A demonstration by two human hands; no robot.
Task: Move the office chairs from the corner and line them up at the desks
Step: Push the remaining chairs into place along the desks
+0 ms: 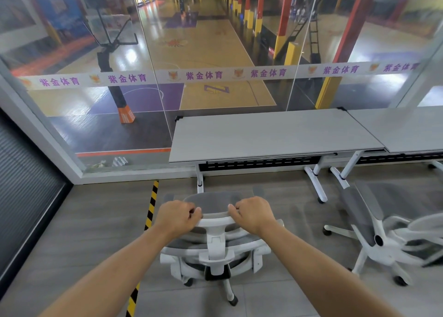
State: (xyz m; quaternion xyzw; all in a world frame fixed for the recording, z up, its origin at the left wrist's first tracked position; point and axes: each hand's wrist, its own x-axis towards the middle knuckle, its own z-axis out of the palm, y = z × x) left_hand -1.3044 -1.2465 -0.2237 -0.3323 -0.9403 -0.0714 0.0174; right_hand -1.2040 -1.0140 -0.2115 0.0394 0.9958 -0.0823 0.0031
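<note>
Left hand (178, 214) and right hand (254, 213) clamp the chair's headrest (215, 207) — pushed toward twelve o'clock, its casters may snag the tabletop (271, 134) leg (200, 181).

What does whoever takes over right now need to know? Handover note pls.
Left hand and right hand: both gripping the headrest of the chair.
That chair faces the left desk, a short way back from it, not tucked in.
A second chair lies tipped over on the floor to the right, near the right desk.
Done: neither chair is lined up at a desk.
Left: push the held chair in to the left desk, then probably right the tipped one and place it.
</note>
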